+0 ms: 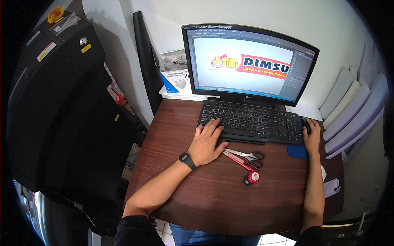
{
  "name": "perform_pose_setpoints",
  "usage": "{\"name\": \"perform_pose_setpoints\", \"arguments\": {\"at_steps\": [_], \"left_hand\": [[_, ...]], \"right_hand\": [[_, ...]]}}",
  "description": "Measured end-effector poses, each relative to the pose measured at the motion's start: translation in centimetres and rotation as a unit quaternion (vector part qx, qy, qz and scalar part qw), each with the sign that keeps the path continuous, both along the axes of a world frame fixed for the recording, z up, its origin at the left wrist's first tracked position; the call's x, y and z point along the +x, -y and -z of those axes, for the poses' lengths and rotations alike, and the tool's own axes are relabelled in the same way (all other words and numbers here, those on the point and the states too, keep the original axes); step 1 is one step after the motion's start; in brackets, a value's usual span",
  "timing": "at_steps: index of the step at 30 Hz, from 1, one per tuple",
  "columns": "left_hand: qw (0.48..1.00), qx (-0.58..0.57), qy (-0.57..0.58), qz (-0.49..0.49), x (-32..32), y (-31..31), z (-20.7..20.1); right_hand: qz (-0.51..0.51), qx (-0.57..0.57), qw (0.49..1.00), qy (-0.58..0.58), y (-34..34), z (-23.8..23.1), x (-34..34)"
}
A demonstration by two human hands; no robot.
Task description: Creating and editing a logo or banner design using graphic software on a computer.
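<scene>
My left hand (203,146) lies flat over the left end of a black keyboard (258,122), fingers stretched out onto the keys and nothing held. A dark digital watch (187,161) is strapped around that wrist. At the keyboard's right end my right hand (313,137) is wrapped over a black computer mouse (305,124), mostly hidden beneath it, above a blue mouse pad (297,151). Near my left thumb lie black-handled scissors (248,156) and a red utility knife (239,161). A small round red-and-black object (253,177) sits at the knife's end.
Behind the keyboard stands a monitor (246,88) showing a banner design. A face mask box (176,80) is left of it. A large black machine (61,102) stands beside the wooden desk (184,201). Several pale rolls (344,110) lean at the right; a curled sheet (331,187) lies nearer.
</scene>
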State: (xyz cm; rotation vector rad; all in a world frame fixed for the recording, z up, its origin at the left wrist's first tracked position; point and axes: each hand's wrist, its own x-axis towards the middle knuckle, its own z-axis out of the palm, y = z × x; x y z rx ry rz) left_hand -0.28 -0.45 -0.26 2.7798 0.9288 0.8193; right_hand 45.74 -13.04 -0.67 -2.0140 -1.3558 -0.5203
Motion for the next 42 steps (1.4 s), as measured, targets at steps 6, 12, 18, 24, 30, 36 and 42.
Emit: {"name": "perform_pose_setpoints", "arguments": {"at_steps": [6,12,18,24,30,36,42], "left_hand": [[1.000,0.008,0.007,-0.020,0.6,0.1,-0.5],[1.000,0.001,0.006,-0.019,0.5,0.0,-0.8],[1.000,0.010,0.001,-0.005,0.5,-0.1,-0.1],[1.000,0.003,-0.008,-0.013,0.2,-0.1,-0.1],[0.999,-0.031,0.012,-0.015,0.4,0.2,-0.5],[1.000,0.003,0.004,0.004,0.2,0.0,-0.1],[1.000,0.013,-0.019,0.011,0.1,-0.2,0.4]], "right_hand": [[-0.062,0.090,0.992,0.057,-0.6,-1.3,-0.7],[-0.105,0.038,0.992,0.062,-0.3,-1.8,-2.1],[-0.115,0.037,0.991,0.052,-0.1,-1.5,-2.2],[-0.100,0.039,0.993,0.055,-0.3,-1.5,-2.3],[0.006,0.041,0.997,0.063,-0.4,-1.0,-0.8],[-0.013,-0.009,1.000,-0.009,-0.6,0.7,1.1],[0.003,-0.022,1.000,-0.013,-0.7,1.0,1.1]]}}
